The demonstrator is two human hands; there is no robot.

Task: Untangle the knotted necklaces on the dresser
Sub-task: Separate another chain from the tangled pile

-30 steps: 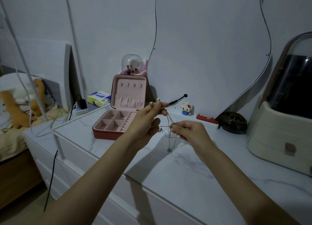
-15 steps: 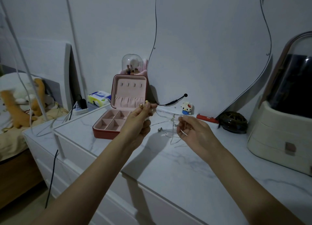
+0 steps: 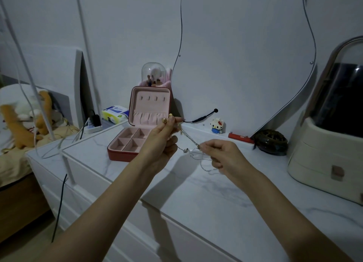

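Necklaces [image 3: 191,143]: thin silver chains, tangled, pinched taut between both hands' fingers [image 3: 204,146].

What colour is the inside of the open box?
Pale pink inside the jewellery box, with a red outside; the head view shows it.

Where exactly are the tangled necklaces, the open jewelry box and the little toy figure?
tangled necklaces [image 3: 191,141], head view, on the taut chain between the hands.
jewelry box [image 3: 128,143], head view, on the tray's compartment dividers.
toy figure [image 3: 216,125], head view, on its white head.
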